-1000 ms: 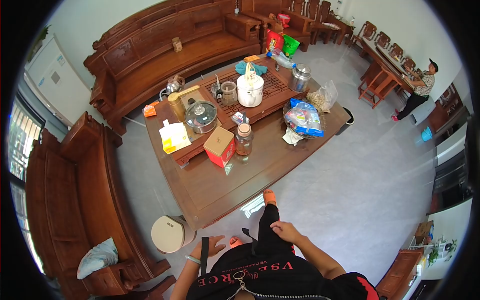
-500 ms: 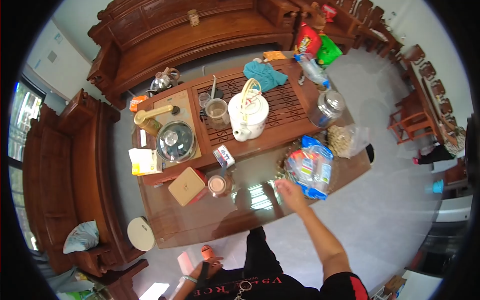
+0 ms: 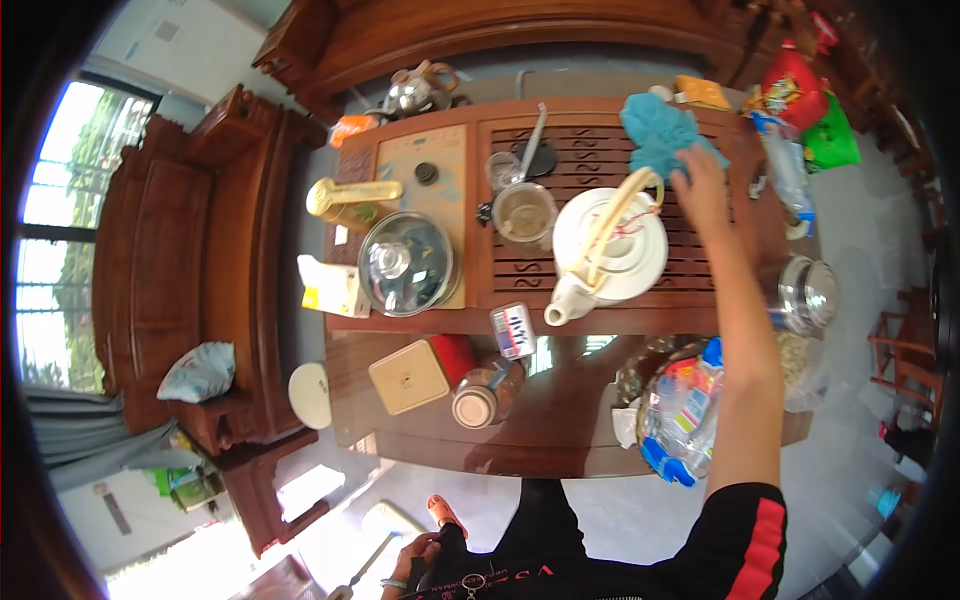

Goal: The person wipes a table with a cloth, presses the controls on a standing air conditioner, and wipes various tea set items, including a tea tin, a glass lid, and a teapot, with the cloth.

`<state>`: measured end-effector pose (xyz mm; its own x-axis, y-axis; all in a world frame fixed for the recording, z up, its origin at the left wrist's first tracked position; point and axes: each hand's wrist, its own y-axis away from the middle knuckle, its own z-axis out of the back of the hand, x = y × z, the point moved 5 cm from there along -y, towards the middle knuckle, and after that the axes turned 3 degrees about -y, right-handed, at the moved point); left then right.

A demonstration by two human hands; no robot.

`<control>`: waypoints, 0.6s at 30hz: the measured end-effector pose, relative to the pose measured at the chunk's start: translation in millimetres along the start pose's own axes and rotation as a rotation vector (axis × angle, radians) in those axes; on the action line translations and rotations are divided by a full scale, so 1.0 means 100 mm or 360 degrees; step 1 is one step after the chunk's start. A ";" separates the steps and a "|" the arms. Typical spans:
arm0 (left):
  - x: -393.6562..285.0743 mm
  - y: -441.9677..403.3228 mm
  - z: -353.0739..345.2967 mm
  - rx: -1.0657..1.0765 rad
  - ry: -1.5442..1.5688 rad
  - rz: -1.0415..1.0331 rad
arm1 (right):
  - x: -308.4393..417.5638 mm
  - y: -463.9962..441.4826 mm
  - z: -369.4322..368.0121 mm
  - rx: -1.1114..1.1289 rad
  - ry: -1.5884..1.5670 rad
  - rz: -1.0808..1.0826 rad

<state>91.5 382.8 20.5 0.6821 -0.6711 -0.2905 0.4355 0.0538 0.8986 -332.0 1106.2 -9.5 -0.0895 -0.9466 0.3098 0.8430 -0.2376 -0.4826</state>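
My right hand [image 3: 703,187] reaches over the tea table, its fingers apart at the lower right edge of a crumpled blue cloth [image 3: 660,135]. The cloth lies on the slatted tea tray [image 3: 570,150]. Just left of my wrist stands a white teapot [image 3: 625,245] with a tall arched handle, its spout toward me. A cup of brownish liquid [image 3: 525,213] sits left of the teapot. Down by my thigh is my left hand [image 3: 420,553], small in view, its fingers partly hidden. A long thin handle [image 3: 370,562] shows beside it; I cannot tell whether it is held.
A lidded glass pot [image 3: 405,263], a tissue pack [image 3: 330,287], a tin box [image 3: 408,382] and a jar [image 3: 487,395] stand at left. Plastic-wrapped goods [image 3: 685,410] lie under my right forearm, near a steel-lidded canister [image 3: 808,293]. Wooden benches [image 3: 170,250] surround the table.
My right hand has moved from the table's front, beside the plastic-wrapped goods, up to the blue cloth. My left hand stays low at my side. The view has shifted and turned.
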 end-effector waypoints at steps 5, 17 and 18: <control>0.10 0.26 -0.26 0.0172 0.0138 0.0242 | -0.29 -0.25 -0.49 0.0593 0.0234 -0.0494; -0.28 -0.18 -0.27 0.0073 -0.0063 -0.0173 | 0.04 0.69 0.20 0.1095 0.0269 -0.0788; -0.20 -0.27 -0.27 0.0053 -0.0150 -0.0293 | -0.04 0.78 0.26 0.1072 0.0224 -0.0769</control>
<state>81.8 414.9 -6.9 0.5343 -0.7335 -0.4201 0.5270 -0.0995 0.8440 -252.5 1097.7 -27.0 -0.5495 -0.8033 0.2298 0.8275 -0.4851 0.2828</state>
